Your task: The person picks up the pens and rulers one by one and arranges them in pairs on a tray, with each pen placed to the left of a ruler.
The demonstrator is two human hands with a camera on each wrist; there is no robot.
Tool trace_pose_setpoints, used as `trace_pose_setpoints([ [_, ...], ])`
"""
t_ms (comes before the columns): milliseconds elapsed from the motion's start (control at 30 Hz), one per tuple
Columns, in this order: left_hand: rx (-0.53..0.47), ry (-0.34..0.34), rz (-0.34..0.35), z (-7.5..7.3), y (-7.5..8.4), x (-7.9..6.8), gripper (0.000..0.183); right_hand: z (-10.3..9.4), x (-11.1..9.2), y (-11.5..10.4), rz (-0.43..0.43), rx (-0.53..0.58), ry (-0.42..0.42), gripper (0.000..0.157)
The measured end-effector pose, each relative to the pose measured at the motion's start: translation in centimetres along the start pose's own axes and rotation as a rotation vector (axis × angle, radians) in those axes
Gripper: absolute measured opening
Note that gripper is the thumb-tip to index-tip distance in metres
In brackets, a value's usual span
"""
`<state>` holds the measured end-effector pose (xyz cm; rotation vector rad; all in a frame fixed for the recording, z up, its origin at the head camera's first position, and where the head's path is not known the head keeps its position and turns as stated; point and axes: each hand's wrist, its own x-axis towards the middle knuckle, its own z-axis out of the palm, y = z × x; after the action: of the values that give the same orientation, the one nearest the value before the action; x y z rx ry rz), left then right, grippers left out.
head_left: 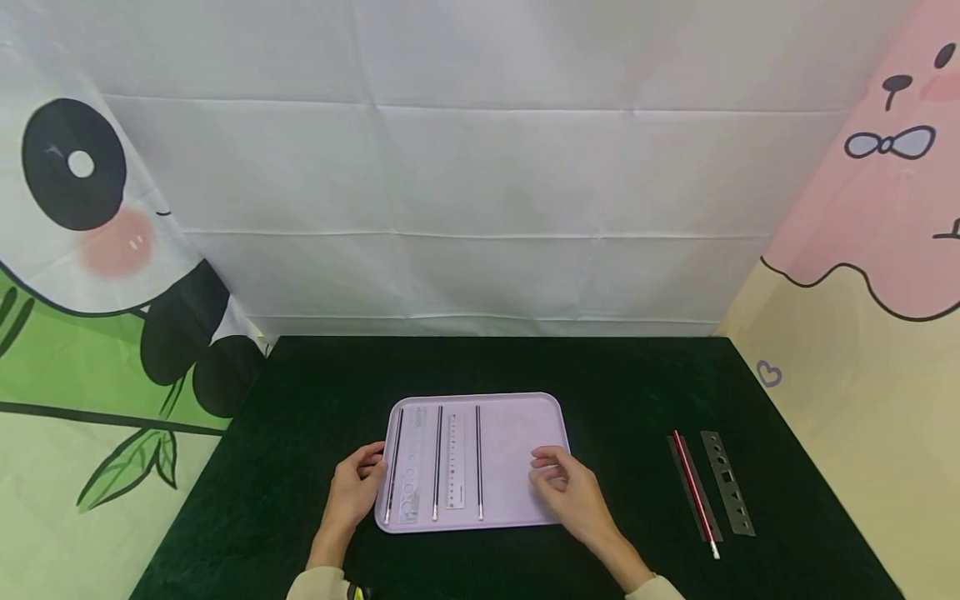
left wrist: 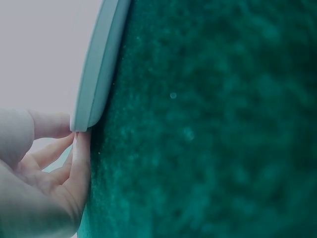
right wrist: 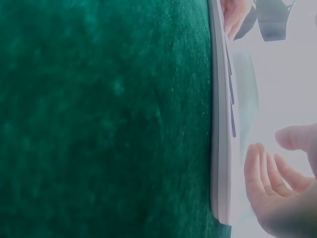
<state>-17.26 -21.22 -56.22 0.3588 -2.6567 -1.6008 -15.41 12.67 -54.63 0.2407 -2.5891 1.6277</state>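
A lilac tray (head_left: 517,433) lies on the table. My left hand (head_left: 356,492) pinches its left rim, thumb over the edge and fingers against the side in the left wrist view. Over the tray's right side hovers my right hand (head_left: 573,496), fingers loosely bent and holding nothing; the right wrist view shows it apart from the rim. From left to right the tray carries a dark pencil (head_left: 394,467), a clear stencil ruler (head_left: 411,467), a second pencil (head_left: 437,462), a clear ruler (head_left: 455,462) and a third pencil (head_left: 479,462), roughly parallel.
Right of the tray, a red pencil (head_left: 696,492) lies along a dark ruler-like strip (head_left: 714,529). Beside them is a dark stencil ruler (head_left: 735,500) with cut-out shapes. Dark green cloth (head_left: 330,375) covers the table, and a white curtain (head_left: 480,183) hangs behind.
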Motion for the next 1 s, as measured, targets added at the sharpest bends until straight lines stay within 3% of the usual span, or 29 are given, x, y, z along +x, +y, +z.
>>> trace_pose_setpoints([
  [300, -0.001, -0.003, -0.016, 0.0, 0.0, 0.0, 0.038, -0.7, -0.3, 0.2, -0.003, 0.012, 0.014, 0.027],
  [1000, -0.001, -0.01, -0.022, 0.1, -0.2, 0.2, 0.038, -2.5, -1.6, 1.1, 0.104, 0.046, 0.06, 0.03],
])
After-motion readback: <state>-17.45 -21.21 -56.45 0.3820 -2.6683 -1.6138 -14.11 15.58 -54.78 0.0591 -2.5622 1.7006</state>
